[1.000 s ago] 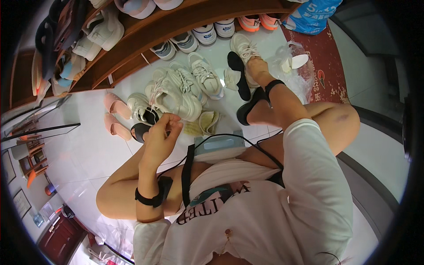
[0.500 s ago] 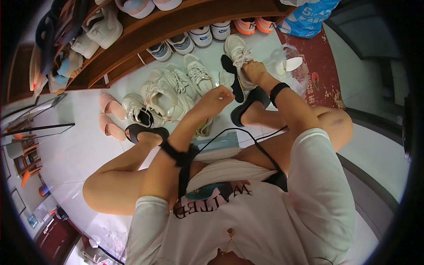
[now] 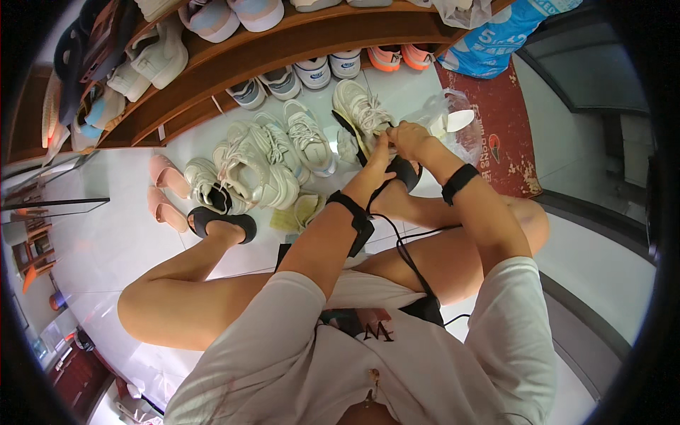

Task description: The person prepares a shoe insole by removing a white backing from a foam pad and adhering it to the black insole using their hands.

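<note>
Fingers of both hands are gathered at the laces of a cream sneaker (image 3: 358,113), which is set on the white floor (image 3: 127,241) just below the wooden shelf (image 3: 297,46). Left hand (image 3: 377,159) is stretched with fingers pressed together, tips touching the shoe's tongue; right hand (image 3: 409,138) is curled beside it, though what is pinched cannot be told. Black slides (image 3: 221,219) are worn on the feet. More pale sneakers (image 3: 258,159) and pink slippers (image 3: 166,188) are ranged to the left.
</note>
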Tool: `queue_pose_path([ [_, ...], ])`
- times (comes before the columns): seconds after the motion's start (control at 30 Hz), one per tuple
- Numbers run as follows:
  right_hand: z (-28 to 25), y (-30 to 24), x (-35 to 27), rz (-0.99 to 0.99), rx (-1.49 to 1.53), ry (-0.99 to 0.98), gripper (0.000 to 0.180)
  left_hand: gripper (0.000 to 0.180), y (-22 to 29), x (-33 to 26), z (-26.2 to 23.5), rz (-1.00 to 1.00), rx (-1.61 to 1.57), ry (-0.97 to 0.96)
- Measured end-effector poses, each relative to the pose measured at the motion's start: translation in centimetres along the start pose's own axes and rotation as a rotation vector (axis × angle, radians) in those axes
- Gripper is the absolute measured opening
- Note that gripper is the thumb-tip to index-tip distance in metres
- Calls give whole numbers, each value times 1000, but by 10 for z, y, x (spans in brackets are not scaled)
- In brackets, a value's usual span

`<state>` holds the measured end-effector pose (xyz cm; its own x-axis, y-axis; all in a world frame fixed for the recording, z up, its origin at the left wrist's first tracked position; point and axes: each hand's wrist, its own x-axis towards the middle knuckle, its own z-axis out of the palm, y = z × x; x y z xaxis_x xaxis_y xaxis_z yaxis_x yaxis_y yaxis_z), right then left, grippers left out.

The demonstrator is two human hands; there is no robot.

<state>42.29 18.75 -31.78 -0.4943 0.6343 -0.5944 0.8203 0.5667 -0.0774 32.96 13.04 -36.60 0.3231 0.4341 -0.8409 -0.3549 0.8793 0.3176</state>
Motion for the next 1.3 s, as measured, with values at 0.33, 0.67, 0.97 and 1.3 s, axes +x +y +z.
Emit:
queue_pose_path([
  [0.33,2,-9,-36,11,44,145,18,61,20,19,0,54,-185,-93],
  [0.67,-48,-58,-81,-215,73,349,13,25,31,21,-18,-30,-63,-149],
  [0.97,-106,-78,-103,-155,789,480,28,36,96,-117,-55,576,-51,-306],
  [1.3,-162,-104,-91,-299,1555,533,17,35,118,-258,-50,814,158,-240],
])
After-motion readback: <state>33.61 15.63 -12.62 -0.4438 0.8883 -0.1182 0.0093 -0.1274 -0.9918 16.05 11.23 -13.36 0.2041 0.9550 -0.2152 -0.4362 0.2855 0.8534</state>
